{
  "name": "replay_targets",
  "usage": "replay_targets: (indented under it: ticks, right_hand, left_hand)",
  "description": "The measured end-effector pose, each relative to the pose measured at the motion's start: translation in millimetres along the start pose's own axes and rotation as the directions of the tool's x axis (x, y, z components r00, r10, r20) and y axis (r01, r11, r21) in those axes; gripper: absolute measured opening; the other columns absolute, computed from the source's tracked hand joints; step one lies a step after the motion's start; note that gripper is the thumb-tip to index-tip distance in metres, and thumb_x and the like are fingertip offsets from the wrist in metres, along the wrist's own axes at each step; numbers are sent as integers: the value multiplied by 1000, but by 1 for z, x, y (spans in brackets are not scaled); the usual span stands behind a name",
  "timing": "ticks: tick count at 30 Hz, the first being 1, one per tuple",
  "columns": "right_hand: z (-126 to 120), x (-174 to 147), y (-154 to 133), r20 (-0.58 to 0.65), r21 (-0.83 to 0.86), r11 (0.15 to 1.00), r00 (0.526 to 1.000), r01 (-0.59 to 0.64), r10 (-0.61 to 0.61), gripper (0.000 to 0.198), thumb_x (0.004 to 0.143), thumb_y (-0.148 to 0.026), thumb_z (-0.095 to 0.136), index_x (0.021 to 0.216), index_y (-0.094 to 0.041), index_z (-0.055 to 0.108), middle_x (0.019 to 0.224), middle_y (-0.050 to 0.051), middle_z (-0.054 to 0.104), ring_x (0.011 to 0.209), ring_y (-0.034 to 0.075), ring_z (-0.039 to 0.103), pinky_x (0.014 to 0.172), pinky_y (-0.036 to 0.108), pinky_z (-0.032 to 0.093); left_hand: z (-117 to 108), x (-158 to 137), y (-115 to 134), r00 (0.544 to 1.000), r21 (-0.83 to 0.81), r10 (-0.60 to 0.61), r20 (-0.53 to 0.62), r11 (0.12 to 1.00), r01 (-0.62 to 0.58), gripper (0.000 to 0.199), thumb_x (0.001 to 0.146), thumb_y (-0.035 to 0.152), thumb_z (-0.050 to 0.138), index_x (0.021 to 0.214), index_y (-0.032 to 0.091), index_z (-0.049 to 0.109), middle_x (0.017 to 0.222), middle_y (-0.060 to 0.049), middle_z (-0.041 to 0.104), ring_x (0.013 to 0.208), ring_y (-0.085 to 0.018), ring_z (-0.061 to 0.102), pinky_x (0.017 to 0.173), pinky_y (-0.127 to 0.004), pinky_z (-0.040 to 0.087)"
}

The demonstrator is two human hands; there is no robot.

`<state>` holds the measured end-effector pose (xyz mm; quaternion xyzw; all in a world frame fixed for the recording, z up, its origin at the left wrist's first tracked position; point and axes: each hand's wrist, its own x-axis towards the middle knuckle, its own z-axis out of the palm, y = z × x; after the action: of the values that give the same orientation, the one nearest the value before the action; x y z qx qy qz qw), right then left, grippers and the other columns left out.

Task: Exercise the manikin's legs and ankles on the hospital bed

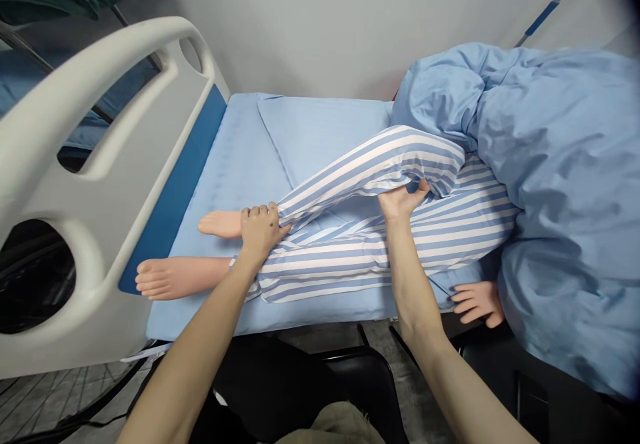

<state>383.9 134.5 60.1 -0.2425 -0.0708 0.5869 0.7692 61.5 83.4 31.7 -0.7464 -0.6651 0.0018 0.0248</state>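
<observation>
A manikin in blue-and-white striped trousers (345, 257) lies on the bed, its bare near foot (180, 277) and far foot (220, 224) toward the footboard. The far leg (400, 151) is bent, with the knee raised off the sheet. My left hand (261, 231) is closed over the far leg's ankle, at the trouser cuff. Beneath the raised knee, my right hand (403, 203) holds the leg from below, palm up; its thumb shows, while most fingers are hidden under the cloth. The near leg lies straight along the bed's near side.
A bunched blue quilt (565, 197) covers the manikin's upper body; one manikin hand (479, 303) sticks out over the near edge. The pale footboard (115, 137) stands at left. Black chairs (360, 377) are below the bed, and a grey wall (310, 31) is behind it.
</observation>
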Motion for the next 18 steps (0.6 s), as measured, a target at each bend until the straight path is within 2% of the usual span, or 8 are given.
replay_targets:
  ticks: [4, 10, 14, 18]
  right_hand:
    - [1, 0, 7, 54, 24, 999, 997, -49, 48, 36, 84, -52, 42, 84, -23, 64, 84, 2, 68, 99, 21, 66, 94, 43, 55]
    - [-1, 4, 20, 81, 20, 982, 979, -190, 187, 36, 82, -51, 40, 85, -22, 61, 81, 2, 68, 93, 19, 67, 92, 40, 56]
    - [-6, 14, 29, 29, -34, 969, 969, -244, 245, 38, 83, -51, 38, 91, -22, 61, 85, 3, 70, 91, 18, 67, 90, 38, 57]
    - [-11, 27, 34, -74, -58, 950, 951, -305, 301, 38, 85, -47, 39, 99, -20, 63, 89, 5, 72, 93, 21, 68, 86, 40, 58]
  left_hand:
    - [-1, 1, -16, 1000, 42, 24, 19, 999, -25, 68, 86, 54, 50, 136, 6, 51, 114, -26, 67, 110, -39, 59, 98, -48, 29]
    - [-13, 7, -45, 997, 149, 57, 61, 987, -65, 65, 82, 49, 57, 131, 6, 55, 111, -27, 68, 108, -40, 60, 103, -51, 25]
    - [-21, 14, -62, 994, 208, 89, 68, 973, -102, 59, 82, 45, 59, 129, 9, 56, 112, -27, 68, 112, -41, 59, 107, -54, 22]
    - [-28, 24, -65, 990, 283, 110, 83, 950, -129, 61, 80, 44, 62, 130, 8, 56, 112, -27, 68, 110, -41, 59, 108, -56, 19]
